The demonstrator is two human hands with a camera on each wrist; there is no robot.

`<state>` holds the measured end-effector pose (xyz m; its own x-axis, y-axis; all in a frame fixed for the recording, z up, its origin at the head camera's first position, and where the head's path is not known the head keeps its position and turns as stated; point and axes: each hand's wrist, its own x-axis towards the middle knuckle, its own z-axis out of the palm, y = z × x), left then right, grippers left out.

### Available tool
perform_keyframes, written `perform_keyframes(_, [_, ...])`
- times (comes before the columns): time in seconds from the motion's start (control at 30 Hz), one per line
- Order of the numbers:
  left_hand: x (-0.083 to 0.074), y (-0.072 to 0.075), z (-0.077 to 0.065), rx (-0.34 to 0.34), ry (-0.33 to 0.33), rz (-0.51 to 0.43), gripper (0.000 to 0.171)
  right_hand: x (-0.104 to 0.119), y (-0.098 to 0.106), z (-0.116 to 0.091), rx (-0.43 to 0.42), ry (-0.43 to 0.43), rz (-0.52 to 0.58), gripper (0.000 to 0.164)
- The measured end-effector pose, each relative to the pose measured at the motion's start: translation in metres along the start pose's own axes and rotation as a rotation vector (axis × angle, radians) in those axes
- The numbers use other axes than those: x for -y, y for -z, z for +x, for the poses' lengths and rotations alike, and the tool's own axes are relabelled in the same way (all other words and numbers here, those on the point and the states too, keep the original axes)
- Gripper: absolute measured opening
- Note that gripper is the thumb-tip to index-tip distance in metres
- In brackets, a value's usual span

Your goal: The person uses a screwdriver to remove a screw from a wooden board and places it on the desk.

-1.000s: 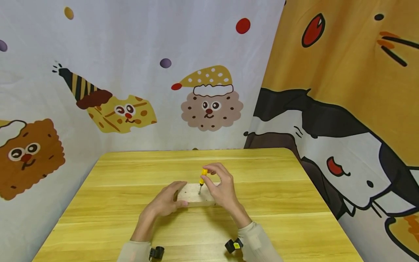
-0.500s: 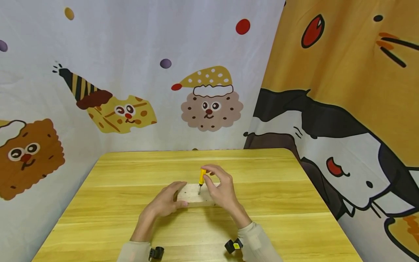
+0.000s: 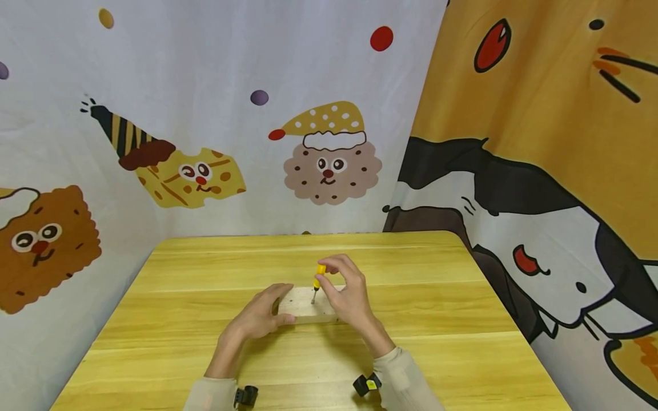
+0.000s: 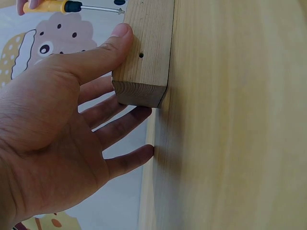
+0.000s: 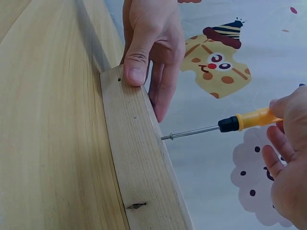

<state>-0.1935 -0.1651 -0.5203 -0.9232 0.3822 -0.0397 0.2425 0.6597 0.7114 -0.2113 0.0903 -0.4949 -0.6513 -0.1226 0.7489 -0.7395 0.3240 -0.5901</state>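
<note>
A pale wooden block (image 3: 303,311) lies on the table. My left hand (image 3: 260,315) grips its left end, with the thumb (image 4: 122,36) on the near side and fingers round the far side. My right hand (image 3: 350,290) pinches the yellow handle of a screwdriver (image 3: 320,276) between thumb and fingertips. The screwdriver stands nearly upright, leaning slightly, above the block's top. At its tip a small screw (image 5: 167,137) meets the wood; how deep it sits is hidden by the block's edge. A dark hole (image 4: 141,55) shows in the block's near side.
The light wood-grain table (image 3: 175,319) stretches around the block on every side. Printed cartoon curtains (image 3: 221,68) hang behind it and along the right. Small black cameras (image 3: 366,385) are strapped at both wrists.
The screwdriver's handle tips slightly left and then back right, with small shifts of the right fingers on it. The left hand and block keep their place.
</note>
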Motion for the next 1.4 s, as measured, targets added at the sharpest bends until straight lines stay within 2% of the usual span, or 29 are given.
perform_keyframes(0.4, [0.0008, -0.0013, 0.0009, -0.004, 0.016, -0.018, 0.080, 0.0018, 0.0017, 0.0004, 0.037, -0.001, 0.023, 0.032])
perform_keyframes(0.63, [-0.0004, 0.0000, -0.0016, 0.001, 0.004, -0.028, 0.081, -0.0023, -0.0004, -0.0006, 0.004, 0.018, 0.017, 0.032])
perform_keyframes(0.87, [-0.0016, 0.0001, -0.0018, 0.005, 0.024, -0.031, 0.080, -0.0017, -0.0008, -0.0010, -0.008, 0.001, -0.015, 0.032])
perform_keyframes(1.4, [0.0006, -0.0015, 0.0011, -0.005, 0.014, -0.018, 0.079, 0.0002, 0.0012, -0.0002, 0.044, 0.018, 0.019, 0.034])
